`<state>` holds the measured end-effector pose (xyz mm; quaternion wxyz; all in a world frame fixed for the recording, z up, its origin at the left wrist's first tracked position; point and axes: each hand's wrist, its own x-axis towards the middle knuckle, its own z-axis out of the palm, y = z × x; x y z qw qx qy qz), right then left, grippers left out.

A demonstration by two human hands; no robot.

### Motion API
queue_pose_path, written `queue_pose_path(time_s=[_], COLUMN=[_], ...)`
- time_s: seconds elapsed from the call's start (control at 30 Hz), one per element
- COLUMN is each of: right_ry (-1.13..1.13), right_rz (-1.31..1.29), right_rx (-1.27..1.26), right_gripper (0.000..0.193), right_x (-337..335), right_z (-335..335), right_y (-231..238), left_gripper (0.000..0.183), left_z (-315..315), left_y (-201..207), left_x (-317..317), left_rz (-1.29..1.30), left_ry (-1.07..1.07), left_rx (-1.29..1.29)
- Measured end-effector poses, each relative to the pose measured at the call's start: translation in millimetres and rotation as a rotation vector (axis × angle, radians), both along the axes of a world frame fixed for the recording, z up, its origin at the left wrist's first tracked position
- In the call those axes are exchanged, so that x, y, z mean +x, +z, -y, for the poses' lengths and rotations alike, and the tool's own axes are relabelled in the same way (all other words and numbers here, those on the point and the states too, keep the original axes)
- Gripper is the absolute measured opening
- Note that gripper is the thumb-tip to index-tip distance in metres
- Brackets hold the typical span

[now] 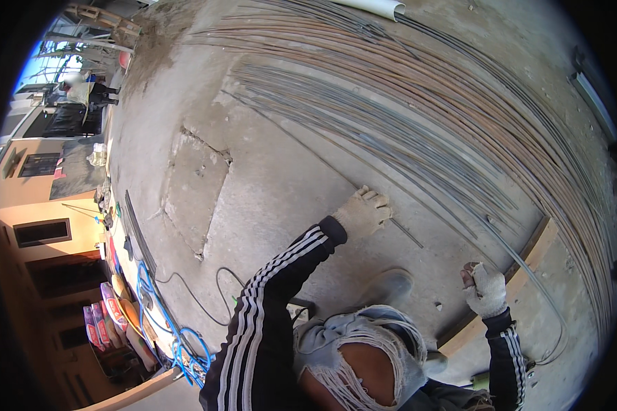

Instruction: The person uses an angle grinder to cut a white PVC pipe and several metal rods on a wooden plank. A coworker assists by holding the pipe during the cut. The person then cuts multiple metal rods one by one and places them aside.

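Observation:
My left hand (363,211), in a pale knit work glove, is closed around a thin steel rod (308,152). The rod's near end sticks out just past the fingers, and its far part runs up and left across the concrete. My right hand (485,290), in a similar glove with bare fingertips, is held to the right with its fingers curled. Whatever it may hold is hidden. Close to its fingers ends another thin rod (445,222). Beyond both hands lies a wide bundle of grey steel rods (363,116), with rust-brown rods (418,89) behind it.
Below my hands are my knee in ripped jeans (363,363) and a boot (391,284). A wooden board (528,260) edges the floor at right. Left lie a blue hose (185,342), a black cable (192,291) and stacked bags (106,318). Another person (89,92) stands far off.

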<state>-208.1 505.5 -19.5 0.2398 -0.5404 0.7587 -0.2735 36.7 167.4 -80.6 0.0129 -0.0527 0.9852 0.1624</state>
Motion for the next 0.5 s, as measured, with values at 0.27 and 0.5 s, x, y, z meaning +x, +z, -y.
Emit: queue_pose_path(time_s=[0.27, 0.5], right_ry=[0.044, 0.086], right_rz=[-0.031, 0.024], right_rx=[-0.043, 0.075], right_gripper=[0.016, 0.020], right_x=[3, 12], right_z=[-6, -16], right_y=[-7, -10], left_gripper=[0.029, 0.040], left_z=[50, 96], left_y=[8, -34], left_x=[-28, -35], left_rz=[-0.212, -0.020], left_ry=[0.599, 0.404], left_rx=[-0.081, -0.407])
